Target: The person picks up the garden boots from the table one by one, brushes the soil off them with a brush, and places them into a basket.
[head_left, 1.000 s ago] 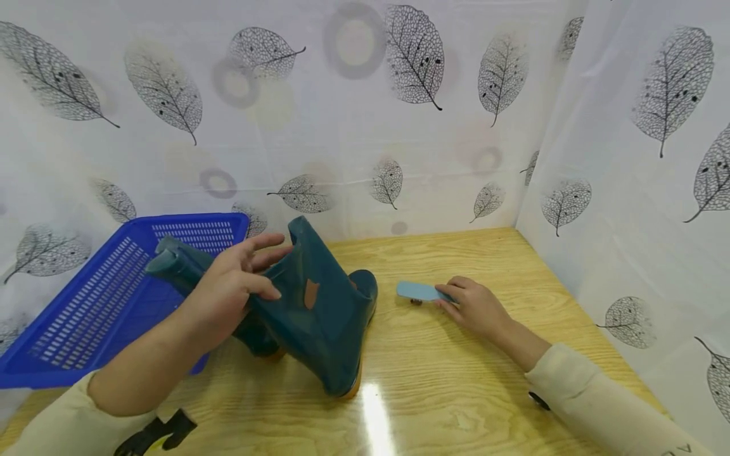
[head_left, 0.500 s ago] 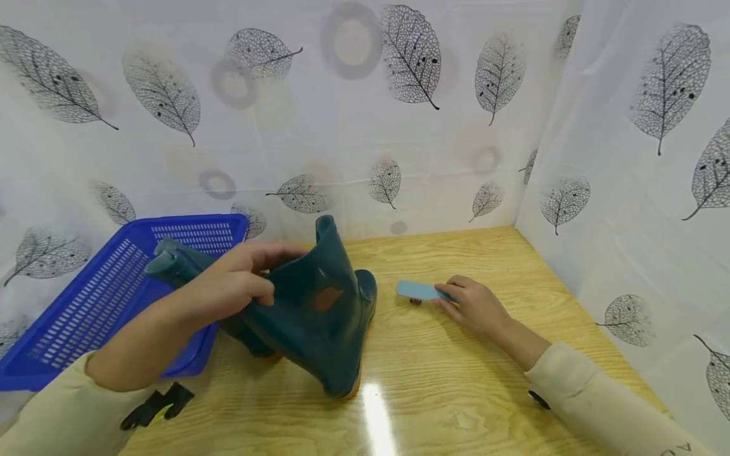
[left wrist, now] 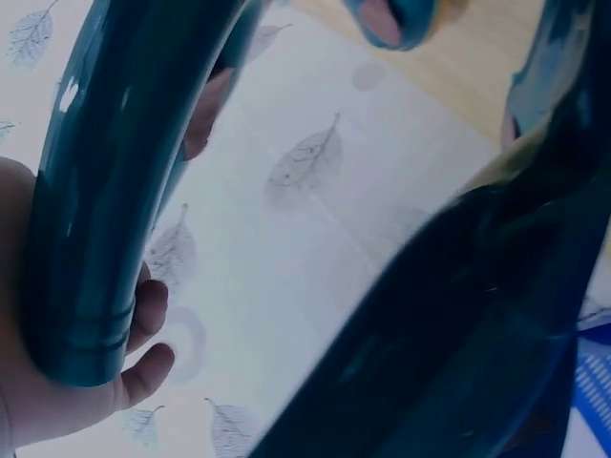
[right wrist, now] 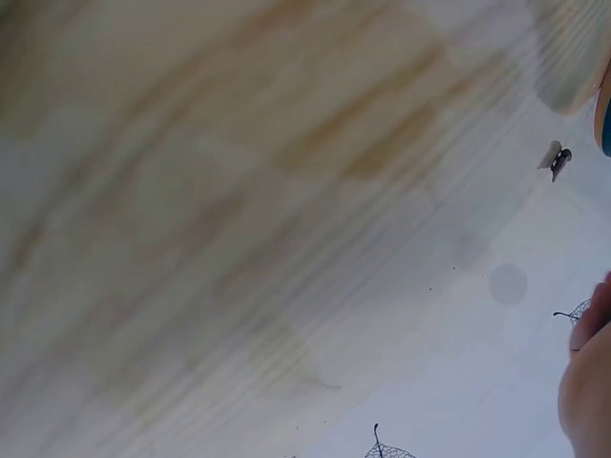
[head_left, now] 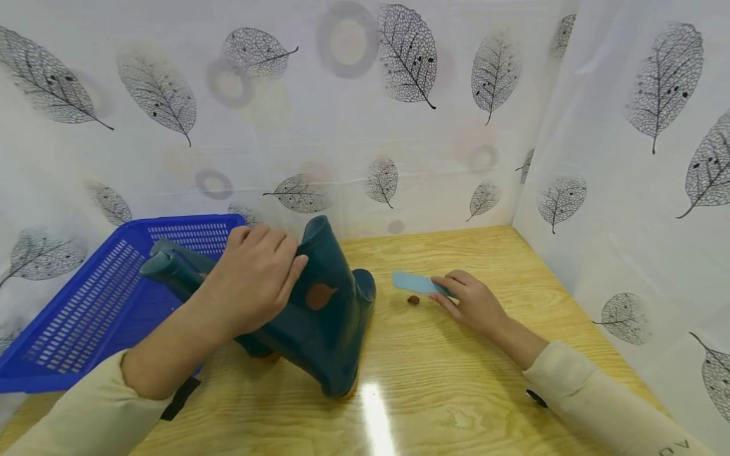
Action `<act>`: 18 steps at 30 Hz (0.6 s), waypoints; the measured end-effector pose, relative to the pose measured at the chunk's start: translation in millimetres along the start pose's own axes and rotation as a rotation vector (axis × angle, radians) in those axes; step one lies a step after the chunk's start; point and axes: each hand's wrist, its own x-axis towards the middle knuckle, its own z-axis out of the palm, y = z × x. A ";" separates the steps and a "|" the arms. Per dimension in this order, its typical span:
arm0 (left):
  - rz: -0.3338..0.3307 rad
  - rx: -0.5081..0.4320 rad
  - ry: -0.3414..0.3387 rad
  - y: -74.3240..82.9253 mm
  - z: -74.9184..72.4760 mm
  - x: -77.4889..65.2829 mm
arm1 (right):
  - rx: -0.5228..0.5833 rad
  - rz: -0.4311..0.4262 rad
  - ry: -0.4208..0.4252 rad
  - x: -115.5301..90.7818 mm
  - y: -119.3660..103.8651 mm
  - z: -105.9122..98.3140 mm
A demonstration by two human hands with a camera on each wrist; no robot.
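A pair of dark green rubber boots lies left of centre in the head view. My left hand (head_left: 255, 282) grips the shaft of the nearer boot (head_left: 310, 326) by its top edge; an orange leaf-shaped mark shows on its side. In the left wrist view, the fingers curl round the boot shaft (left wrist: 105, 219). The other boot (head_left: 173, 269) leans behind my forearm, partly hidden, its shaft over the basket. On the right, my right hand (head_left: 470, 301) pinches a flat light blue piece (head_left: 415, 282) of unclear kind. A small brown thing (head_left: 413, 300) sits just below it on the table.
A blue plastic basket (head_left: 85, 316) with slotted walls stands at the left. The wood-grain table (head_left: 445, 386) meets a white leaf-print curtain (head_left: 342, 139) at the back and right. A black item (head_left: 180, 399) lies beside my left sleeve.
My left hand has turned over and closed on the boot's top edge. That shaft has shifted and twisted. The blue piece has lifted slightly, showing more of the brown thing below.
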 end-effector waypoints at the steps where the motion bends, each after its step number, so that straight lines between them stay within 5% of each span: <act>1: -0.007 -0.005 0.004 -1.0 2.4 -0.1 | 0.014 -0.010 0.027 0.9 -0.3 0.6; 11: -0.042 -0.199 0.073 -3.6 40.3 1.8 | 0.105 -0.041 0.167 7.5 -5.5 0.1; 18: -0.198 -0.360 -0.063 2.5 59.2 1.7 | 0.098 -0.080 0.302 10.7 -9.1 -5.6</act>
